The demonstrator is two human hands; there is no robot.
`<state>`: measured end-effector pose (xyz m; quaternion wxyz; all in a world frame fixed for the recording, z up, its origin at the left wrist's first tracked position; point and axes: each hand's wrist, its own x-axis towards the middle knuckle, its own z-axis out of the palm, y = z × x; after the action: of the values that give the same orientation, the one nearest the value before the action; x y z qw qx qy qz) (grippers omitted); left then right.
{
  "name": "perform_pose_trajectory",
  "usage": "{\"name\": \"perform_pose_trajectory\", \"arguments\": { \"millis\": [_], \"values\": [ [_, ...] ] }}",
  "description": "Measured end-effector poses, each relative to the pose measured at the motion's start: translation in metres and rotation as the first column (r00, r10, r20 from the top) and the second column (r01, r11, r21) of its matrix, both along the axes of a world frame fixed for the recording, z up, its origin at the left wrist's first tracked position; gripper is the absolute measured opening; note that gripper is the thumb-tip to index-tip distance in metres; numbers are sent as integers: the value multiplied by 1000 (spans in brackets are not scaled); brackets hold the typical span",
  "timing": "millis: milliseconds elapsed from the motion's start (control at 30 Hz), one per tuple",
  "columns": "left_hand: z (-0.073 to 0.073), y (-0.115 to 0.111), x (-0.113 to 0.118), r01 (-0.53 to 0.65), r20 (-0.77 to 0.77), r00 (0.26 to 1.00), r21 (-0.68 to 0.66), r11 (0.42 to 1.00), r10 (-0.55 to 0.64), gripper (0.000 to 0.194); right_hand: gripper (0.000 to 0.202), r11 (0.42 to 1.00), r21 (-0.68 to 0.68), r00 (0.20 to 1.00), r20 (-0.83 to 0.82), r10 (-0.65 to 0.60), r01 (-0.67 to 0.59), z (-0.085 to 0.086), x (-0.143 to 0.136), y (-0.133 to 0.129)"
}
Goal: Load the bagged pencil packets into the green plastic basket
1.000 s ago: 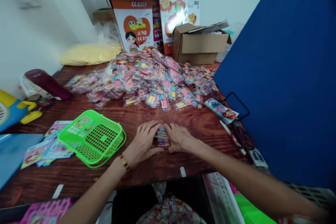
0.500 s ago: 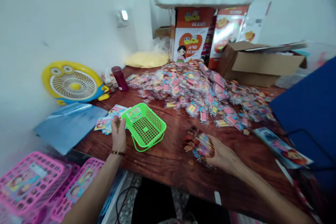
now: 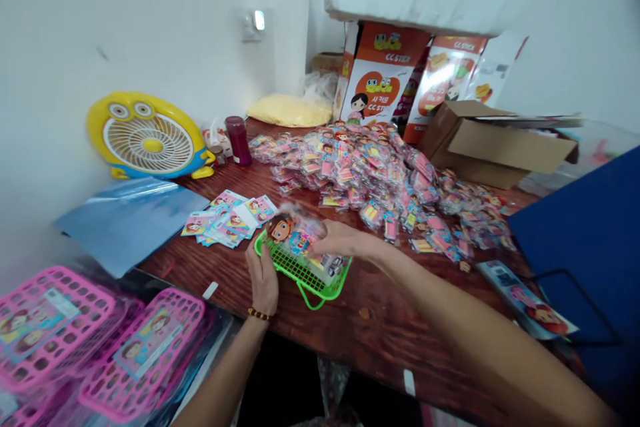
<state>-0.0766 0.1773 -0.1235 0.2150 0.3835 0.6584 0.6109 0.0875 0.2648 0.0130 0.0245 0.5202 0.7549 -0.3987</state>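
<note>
A small green plastic basket (image 3: 327,290) with a handle loop is on the brown table. My left hand (image 3: 263,280) holds the basket's left end, its thumb at the rim. Over the basket, my right hand (image 3: 340,240) grips a clear-wrapped packet (image 3: 295,235) with a cartoon doll's head on it. This packet covers part of the basket's inside, and a clear edge reaches toward the right end. Whether more than one packet is in the grip I cannot tell. Left of the basket lie several printed cards (image 3: 233,217), spread over each other.
A heap of wrapped packets (image 3: 350,160) covers the back of the table. Behind it are printed cartons (image 3: 377,73) and an open cardboard box (image 3: 500,147). A yellow fan (image 3: 153,145) and a dark red bottle (image 3: 239,140) stand left. Pink baskets (image 3: 145,347) sit lower left.
My right hand has carried the packet from the table on the right, leftward to the green basket. The basket has shifted and tilted in my left hand, away from the cards.
</note>
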Motion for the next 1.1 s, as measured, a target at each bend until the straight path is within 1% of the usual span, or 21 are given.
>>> {"name": "perform_pose_trajectory", "arguments": {
  "millis": [67,133,267,333,433,533,633,733,867,933,1000,1100],
  "values": [
    [-2,0,2,-12,-4,1000,-12,1000,12,44,56,999,11,991,132,38,-39,-8,-10,2],
    [-3,0,2,-26,-4,1000,-31,999,26,45,57,997,27,973,223,59,-67,-16,-17,-1],
    [-2,-1,3,-31,-2,1000,-79,996,31,44,69,987,147,935,355,7,-63,-33,-23,-11],
    [-1,-2,4,-23,-8,1000,-93,995,22,44,73,977,206,926,377,-20,-63,-43,-24,-17],
    [-1,-3,4,-12,-19,1000,-110,994,10,44,75,953,294,929,368,-48,-67,-58,-25,-24],
    [-1,-3,4,-9,-30,1000,-122,993,5,43,76,931,345,921,389,-31,-115,-69,-27,-31],
    [0,-3,4,-4,-46,999,-119,993,-2,42,81,912,367,890,457,-7,-181,-69,-30,-32],
    [2,-5,3,10,-69,997,-109,994,-17,42,79,891,387,870,493,18,-238,-56,-28,-26],
    [2,-8,0,33,-85,995,-108,994,-43,40,88,923,287,889,445,110,-258,-37,-17,-19],
    [1,-9,0,37,-102,994,-116,993,-49,38,80,912,292,895,419,150,-289,-37,-14,-19],
    [-1,-8,0,34,-125,991,-117,993,-49,36,64,880,345,885,440,155,-326,-44,-17,-20],
    [0,-6,-1,36,-142,989,-95,995,-49,33,47,843,419,860,501,95,-338,-57,-25,-24]
  ]
}}
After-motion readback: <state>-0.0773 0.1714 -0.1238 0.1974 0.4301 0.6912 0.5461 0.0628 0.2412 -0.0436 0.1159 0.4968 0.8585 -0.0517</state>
